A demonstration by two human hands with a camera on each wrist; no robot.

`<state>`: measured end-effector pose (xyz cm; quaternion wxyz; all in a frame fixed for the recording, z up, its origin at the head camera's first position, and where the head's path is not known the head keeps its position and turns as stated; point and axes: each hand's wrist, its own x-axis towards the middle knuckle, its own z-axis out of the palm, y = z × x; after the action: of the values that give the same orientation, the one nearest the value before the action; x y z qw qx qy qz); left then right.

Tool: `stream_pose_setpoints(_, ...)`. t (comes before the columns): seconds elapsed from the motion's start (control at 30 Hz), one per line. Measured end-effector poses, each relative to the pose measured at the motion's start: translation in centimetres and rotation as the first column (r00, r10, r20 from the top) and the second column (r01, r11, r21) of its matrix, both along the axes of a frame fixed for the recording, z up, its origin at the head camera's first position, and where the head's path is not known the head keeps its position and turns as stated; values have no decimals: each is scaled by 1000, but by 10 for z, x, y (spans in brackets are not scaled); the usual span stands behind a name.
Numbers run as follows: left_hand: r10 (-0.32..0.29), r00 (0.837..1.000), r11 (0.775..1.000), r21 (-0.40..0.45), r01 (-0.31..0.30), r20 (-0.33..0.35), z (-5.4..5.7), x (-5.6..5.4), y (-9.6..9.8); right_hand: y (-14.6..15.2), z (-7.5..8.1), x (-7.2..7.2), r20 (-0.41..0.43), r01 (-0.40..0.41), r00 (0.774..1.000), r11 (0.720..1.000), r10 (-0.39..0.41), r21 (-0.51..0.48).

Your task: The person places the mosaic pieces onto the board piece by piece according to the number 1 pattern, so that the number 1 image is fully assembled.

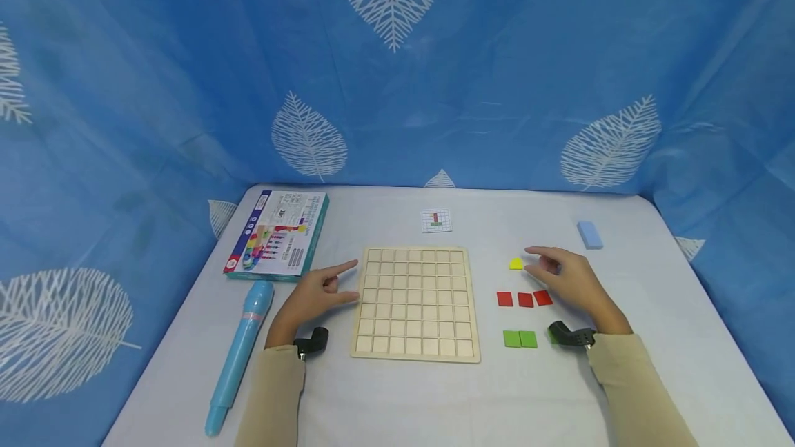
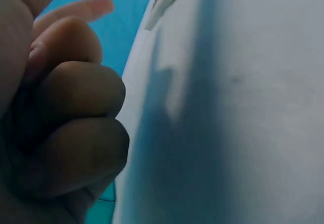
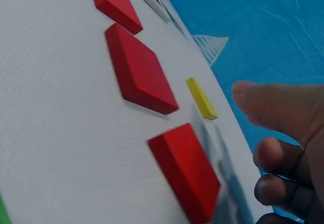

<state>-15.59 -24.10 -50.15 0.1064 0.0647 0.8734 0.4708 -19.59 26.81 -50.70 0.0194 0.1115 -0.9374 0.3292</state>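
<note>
A wooden grid board (image 1: 415,361) lies flat in the middle of the table. My left hand (image 1: 317,293) hovers by its left edge, thumb and index finger stretched apart toward the board; the other fingers (image 2: 83,95) are curled in, holding nothing. My right hand (image 1: 565,280) is above the table beside a small yellow piece (image 1: 516,264), thumb and index spread with a gap between them and nothing held. Three red square tiles (image 3: 139,70) lie in a row nearer me. Green square tiles (image 1: 519,339) lie below those, one partly hidden by the right wrist camera.
Behind the board lies a small card (image 1: 437,220) printed with a grid and a red and green figure. A flat box (image 1: 279,233) and a long light-blue stick (image 1: 239,357) are at left. A light-blue block (image 1: 589,234) sits at back right. Blue cloth (image 1: 397,123) hangs behind the table.
</note>
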Motion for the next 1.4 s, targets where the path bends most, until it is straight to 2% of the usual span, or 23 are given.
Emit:
stream_pose_setpoints(0.2, -12, 999, 1000, -24, 13, 40, -6, 0, -1, -3, -12, -2, 54, 8, 999, 999, -6, -35)
stream_pose_setpoints(0.4, -15, 999, 996, -84, 18, 42, -3, -1, 0, -8, -14, -2, 89, 15, 996, 1000, -13, -23)
stream_pose_setpoints(0.57, -32, 999, 993, -113, 35, 31, -3, -3, 3, -8, -15, -2, 86, 16, 996, 1000, -18, 15)
stream_pose_setpoints(0.9, -11, 998, 996, -93, 16, 54, -10, -3, 4, -7, -17, -2, 81, 39, 996, 998, -43, 42)
stream_pose_setpoints(1.17, -3, 999, 995, -99, 7, 42, -11, -2, 6, -9, -18, -2, 61, 42, 997, 998, -44, 45)
stream_pose_setpoints(1.4, 0, 998, 994, -105, 6, 62, -8, -2, 6, -9, -16, -1, 71, 48, 996, 998, -51, 36)
